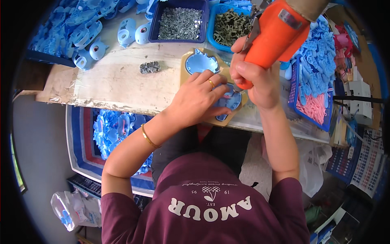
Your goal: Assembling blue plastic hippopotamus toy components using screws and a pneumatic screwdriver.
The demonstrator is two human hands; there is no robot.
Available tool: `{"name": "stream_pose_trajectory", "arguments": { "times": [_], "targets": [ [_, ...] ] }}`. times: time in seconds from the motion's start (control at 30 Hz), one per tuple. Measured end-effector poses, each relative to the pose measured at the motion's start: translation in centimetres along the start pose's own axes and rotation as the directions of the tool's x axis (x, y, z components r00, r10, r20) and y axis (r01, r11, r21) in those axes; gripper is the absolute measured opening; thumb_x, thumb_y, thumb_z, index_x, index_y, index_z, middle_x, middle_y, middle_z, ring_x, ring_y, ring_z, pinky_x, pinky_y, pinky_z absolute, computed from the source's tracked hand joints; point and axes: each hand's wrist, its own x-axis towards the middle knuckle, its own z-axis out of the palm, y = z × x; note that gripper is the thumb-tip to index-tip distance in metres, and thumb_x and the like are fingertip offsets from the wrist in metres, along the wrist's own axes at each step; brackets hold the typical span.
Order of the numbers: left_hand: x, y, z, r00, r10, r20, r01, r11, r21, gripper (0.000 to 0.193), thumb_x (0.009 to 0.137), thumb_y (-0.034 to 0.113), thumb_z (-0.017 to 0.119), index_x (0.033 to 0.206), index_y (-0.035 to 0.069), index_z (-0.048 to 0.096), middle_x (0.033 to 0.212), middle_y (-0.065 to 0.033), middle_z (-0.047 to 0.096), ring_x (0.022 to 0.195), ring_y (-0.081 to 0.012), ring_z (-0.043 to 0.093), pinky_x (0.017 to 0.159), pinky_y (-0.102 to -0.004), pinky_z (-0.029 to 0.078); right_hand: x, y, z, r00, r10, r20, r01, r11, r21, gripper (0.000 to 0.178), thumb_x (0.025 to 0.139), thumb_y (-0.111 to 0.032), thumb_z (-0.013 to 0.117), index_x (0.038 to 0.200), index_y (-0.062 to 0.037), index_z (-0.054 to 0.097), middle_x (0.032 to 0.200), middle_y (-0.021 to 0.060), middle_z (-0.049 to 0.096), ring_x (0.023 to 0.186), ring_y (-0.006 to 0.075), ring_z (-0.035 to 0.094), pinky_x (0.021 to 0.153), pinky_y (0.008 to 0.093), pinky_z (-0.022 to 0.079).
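Observation:
My right hand [258,79] is wrapped around an orange power screwdriver [273,34], which tilts down to the left. Its tip meets the right side of a blue plastic shell [233,100] lying in a tan fixture block [186,75] at the table's front edge. Over the same shell curves my left hand [199,95], thumb apart from the bent fingers, holding it down and covering its left part. Farther back in the block, a second blue shell half [202,63] rests with its hollow side up. Whatever lies under my left fingertips is hidden.
A dark blue bin of small metal screws [180,24] and a light blue basket of metal clips [231,28] stand behind the block. Metal bits [150,67] lie to the left. Blue shells [81,28] crowd the back left; a purple basket [294,87] holds blue and pink parts.

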Motion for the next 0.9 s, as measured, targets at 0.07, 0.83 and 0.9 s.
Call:
{"name": "stream_pose_trajectory", "arguments": {
  "times": [0.07,0.83,0.9],
  "targets": [
    [-0.1,-0.1,0.2,1.0,0.01,0.005,-0.01,0.999,0.036,0.042,0.076,0.041,0.079,0.104,0.011,0.068,0.111,-0.0034,0.059,0.104,-0.0222,0.056,0.087,-0.0343,0.045,-0.1,0.4,-0.1,1.0,0.013,0.002,-0.013,1.0,0.011,0.036,0.082,-0.014,0.063,0.112,0.0027,0.053,0.069,0.0047,0.056,0.055,0.0099,0.048,0.046,0.0238,0.034],
    [-0.2,0.3,0.0,0.999,0.046,-0.022,-0.044,0.995,0.092,0.039,0.077,0.04,0.077,0.102,0.011,0.067,0.107,-0.0053,0.058,0.103,-0.0236,0.056,0.09,-0.0369,0.046,-0.2,0.6,0.6,0.993,-0.113,0.011,0.114,0.989,-0.097,0.036,0.091,-0.013,0.063,0.12,0.0032,0.053,0.08,0.0054,0.061,0.065,0.009,0.055,0.059,0.0235,0.044],
    [-0.9,0.8,-0.5,0.997,0.033,-0.075,-0.028,0.997,0.073,0.039,0.077,0.037,0.078,0.103,0.01,0.066,0.108,-0.0055,0.059,0.102,-0.0246,0.057,0.09,-0.0377,0.047,0.6,-0.9,1.7,0.983,-0.183,0.008,0.183,0.982,-0.047,0.029,0.091,-0.014,0.067,0.114,0.0018,0.059,0.079,0.0032,0.063,0.071,0.0084,0.058,0.067,0.0232,0.046]
  ]
}}
